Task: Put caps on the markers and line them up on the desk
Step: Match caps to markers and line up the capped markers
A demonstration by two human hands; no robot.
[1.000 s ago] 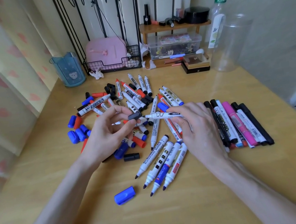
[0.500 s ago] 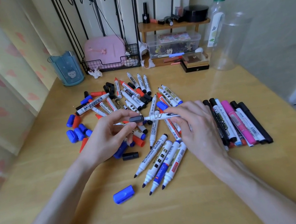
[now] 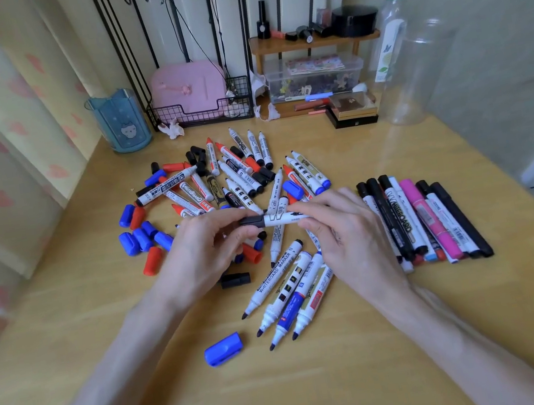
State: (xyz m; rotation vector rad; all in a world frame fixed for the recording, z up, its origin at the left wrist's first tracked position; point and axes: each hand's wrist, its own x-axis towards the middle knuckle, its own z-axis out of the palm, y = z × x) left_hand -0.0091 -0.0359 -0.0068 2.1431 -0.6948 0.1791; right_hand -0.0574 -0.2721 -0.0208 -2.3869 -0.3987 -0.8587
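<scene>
Left hand [image 3: 203, 250] pinches the black cap [image 3: 251, 220], right hand [image 3: 343, 232] grips the marker [image 3: 282, 218]: push crooked and that cap could jam or pop off.

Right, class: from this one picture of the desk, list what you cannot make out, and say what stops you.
Head view only.
Whether the black cap sits fully home on the held marker: too small.
What lies under the left hand and right hand: hidden by them.
Clear box contents: blurred.
Wire rack: top cut off by the frame edge.
</scene>
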